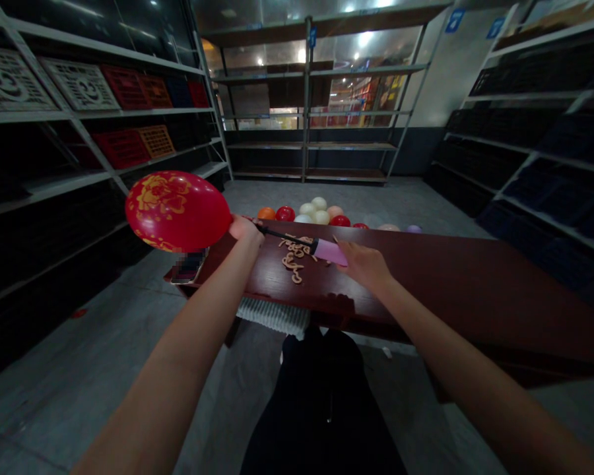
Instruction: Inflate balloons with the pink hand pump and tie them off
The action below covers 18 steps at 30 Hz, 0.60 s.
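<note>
A red balloon [177, 211] with a gold pattern is blown up and floats left of the dark red table [450, 277]. My left hand [245, 229] is closed around its neck, where the thin black nozzle of a pink hand pump [327, 251] meets it. My right hand [363, 264] is closed around the pump's pink body, held just above the tabletop. A small heap of limp, uninflated balloons [294, 254] lies on the table under the pump.
Several inflated balloons [321, 214] in white, red, orange and purple lie on the floor beyond the table. A phone [188, 267] rests on the table's left corner. Metal shelving lines both sides and the back wall; coloured crates [129, 148] sit on the left racks.
</note>
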Motion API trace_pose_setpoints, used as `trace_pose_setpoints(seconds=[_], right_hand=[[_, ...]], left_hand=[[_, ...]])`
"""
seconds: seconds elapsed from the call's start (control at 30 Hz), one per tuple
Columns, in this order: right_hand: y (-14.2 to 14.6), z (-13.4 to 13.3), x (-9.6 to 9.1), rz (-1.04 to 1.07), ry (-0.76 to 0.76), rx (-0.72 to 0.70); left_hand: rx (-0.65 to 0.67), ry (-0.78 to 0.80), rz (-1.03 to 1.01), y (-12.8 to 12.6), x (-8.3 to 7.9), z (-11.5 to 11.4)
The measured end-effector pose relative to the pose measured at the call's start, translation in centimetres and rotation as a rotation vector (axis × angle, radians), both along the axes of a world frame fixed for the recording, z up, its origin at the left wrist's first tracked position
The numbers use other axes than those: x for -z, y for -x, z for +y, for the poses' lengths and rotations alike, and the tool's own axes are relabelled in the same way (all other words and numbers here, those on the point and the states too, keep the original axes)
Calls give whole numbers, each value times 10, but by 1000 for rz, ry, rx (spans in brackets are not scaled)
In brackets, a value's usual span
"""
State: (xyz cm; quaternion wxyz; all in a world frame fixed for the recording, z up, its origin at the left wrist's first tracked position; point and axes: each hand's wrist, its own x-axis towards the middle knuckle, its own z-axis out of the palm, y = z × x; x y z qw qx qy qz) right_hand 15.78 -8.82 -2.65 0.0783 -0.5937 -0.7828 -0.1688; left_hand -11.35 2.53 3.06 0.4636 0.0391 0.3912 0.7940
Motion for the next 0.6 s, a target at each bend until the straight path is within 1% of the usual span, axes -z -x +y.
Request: trace_pose_setpoints(seconds=[0.1,0.23,0.33,0.47,0.6], right_hand=[[4,3,-8,22,34,33],[7,7,-16,50,51,35],[16,10,-21,79,55,14],[40,12,-35,120,54,-14],[56,10,-47,112,99,-29]], left_hand=[[-81,-16,-19,-4,-5,-2],[-112,-81,-12,-10,-13,-9],[-85,-97,7,-21,-12,-14],[4,-110,7,-47,-5,-20],[11,-148,-18,-67,-1,-26]])
